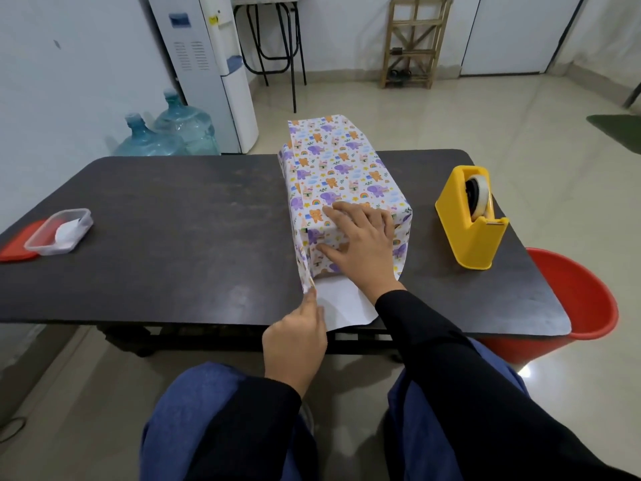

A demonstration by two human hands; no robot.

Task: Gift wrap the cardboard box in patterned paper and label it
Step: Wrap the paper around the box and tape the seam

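Note:
The box [338, 171] stands in the middle of the dark table [173, 216], covered in white paper printed with elephants, bears and rainbows. My right hand [357, 237] lies flat over its near top edge and near end, pressing the folded paper down. My left hand [295, 338] pinches the left side flap of the paper [305, 272] at the near end. The bottom flap [341, 305] lies white side up on the table, reaching the front edge. The cardboard itself is hidden.
A yellow tape dispenser [470, 216] stands right of the box. At the far left are a clear plastic tub [59, 232] holding white slips and its red lid [19, 246]. A red bucket [575, 300] sits on the floor off the table's right corner.

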